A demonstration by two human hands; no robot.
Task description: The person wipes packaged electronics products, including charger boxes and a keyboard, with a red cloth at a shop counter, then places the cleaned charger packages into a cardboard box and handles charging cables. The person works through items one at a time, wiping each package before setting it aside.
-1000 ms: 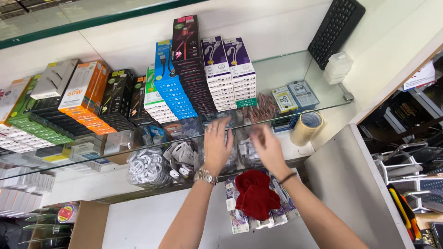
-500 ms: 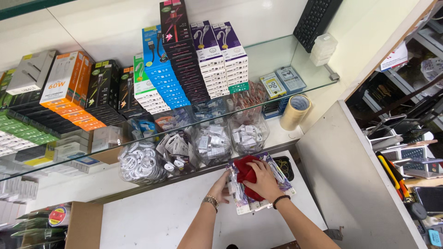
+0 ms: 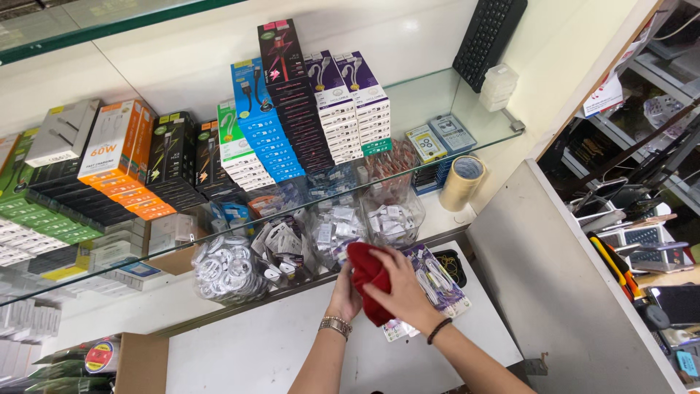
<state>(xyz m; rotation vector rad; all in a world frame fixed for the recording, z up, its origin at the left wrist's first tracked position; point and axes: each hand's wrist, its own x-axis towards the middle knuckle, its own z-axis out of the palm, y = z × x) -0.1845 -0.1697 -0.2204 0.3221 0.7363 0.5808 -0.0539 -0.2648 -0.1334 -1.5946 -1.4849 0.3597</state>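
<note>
With both hands bunched round red cloth [image 3: 367,281] just above white table [image 3: 292,350], holding it mid-air, close under front edge of glass shelf [image 3: 437,109]. Right hand [image 3: 399,292] w/ grip closed over top & right side of cloth, black band at wrist. Left hand [image 3: 345,292] w/ grip pinching cloth from left, mostly hidden behind it; metal watch at wrist. Flat packs of white cables [image 3: 435,273] lying on table just beside right hand, partly under it. Clear bags of cables & plugs [image 3: 335,230] crowded along ledge right behind cloth, touching one another.

Risks, as judged: loose cloth corner catching cable packs & dragging them off table edge; knuckles bumping bags & tipping one forward; upward swing hitting shelf lip & shaking stacked boxes [image 3: 306,117]. Tape roll [image 3: 464,182] near shelf end, prob. safe.
</note>
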